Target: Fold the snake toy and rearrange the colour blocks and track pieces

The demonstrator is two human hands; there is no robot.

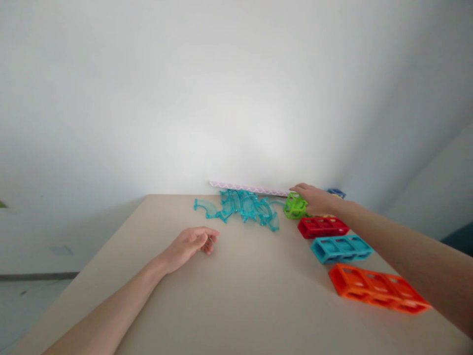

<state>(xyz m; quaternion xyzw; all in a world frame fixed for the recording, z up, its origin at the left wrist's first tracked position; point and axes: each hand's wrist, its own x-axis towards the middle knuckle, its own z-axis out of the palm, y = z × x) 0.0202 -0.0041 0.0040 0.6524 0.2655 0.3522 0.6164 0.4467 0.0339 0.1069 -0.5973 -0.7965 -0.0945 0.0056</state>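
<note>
One long edge of the beige table (254, 296) slanted along the left side toward the pale wall (236, 98). Inside that edge was the left hand (194, 244), low over the tabletop, its fingers released and loosely curled. Beyond it, translucent teal pieces (244, 204) lay heaped near the far edge, with a pink patterned strip (254, 189) running behind them by the wall. Open room for moving spread from the left hand across the near middle. Right of the heap, near the far edge, sat the green block (295, 206), the right hand (318, 199) against it; its fingers were partly hidden, so whether they grasped it could not be told. Beside and below the right forearm, the red block (323, 227), blue block (342, 248) and orange block (379, 288) stepped nearer and rightward, narrow gaps between them.
</note>
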